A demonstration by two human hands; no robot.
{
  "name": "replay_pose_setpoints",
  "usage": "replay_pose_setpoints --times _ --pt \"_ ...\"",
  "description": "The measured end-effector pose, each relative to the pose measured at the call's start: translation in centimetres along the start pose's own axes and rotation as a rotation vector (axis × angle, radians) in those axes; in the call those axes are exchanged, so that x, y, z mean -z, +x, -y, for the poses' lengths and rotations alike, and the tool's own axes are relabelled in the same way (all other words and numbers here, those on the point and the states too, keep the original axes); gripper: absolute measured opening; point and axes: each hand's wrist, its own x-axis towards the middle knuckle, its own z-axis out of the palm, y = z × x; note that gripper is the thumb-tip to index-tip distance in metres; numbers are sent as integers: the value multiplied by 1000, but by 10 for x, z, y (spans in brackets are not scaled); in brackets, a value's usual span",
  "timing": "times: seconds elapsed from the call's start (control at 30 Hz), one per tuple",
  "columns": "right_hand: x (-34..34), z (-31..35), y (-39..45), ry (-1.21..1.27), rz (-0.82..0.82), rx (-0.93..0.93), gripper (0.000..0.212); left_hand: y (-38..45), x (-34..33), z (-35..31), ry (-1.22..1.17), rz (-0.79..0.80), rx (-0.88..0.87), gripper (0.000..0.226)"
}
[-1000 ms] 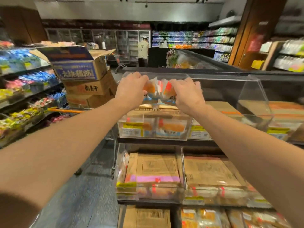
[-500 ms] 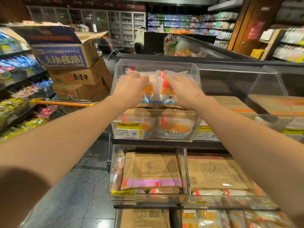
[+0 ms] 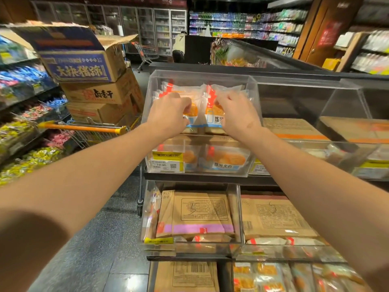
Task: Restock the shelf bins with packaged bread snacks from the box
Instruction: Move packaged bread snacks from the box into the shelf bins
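Clear see-through plastic for the top bin (image 3: 250,85). Inside it, bread snack packs (image 3: 212,114): whitish wrap, orange picture, red strip at the upper edge, pale blue band low down. On its front, a yellow and white price label (image 3: 166,162). Below it, brown cardboard sheet (image 3: 195,213) with a pink-purple stripe. Left of it, an orange cart handle (image 3: 84,128), and a blue-fronted brown carton (image 3: 77,60) with white characters.

Two hands (image 3: 168,114) (image 3: 237,114), three stacked cardboard boxes (image 3: 84,60) (image 3: 99,91) (image 3: 94,111), two shopping carts (image 3: 92,131) (image 3: 145,52).
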Motion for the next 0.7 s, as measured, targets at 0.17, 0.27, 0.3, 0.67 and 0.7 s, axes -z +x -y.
replay_pose_setpoints --times 0.17,0.27,0.3,0.67,0.7 --pt "6 7 -23 71 -108 -23 41 -13 3 -2 -47 -49 3 25" --pt "9 22 -46 145 -163 0 36 -38 12 -10 -57 -96 18 24" --pt "9 28 -54 162 -174 22 35 -50 15 -13 -53 -120 29 23" --pt "-43 139 -218 450 65 217 35 -314 4 -26 -59 -172 404 30" --pt "-50 154 -240 459 117 247 36 -346 0 -28 -74 -138 478 31"
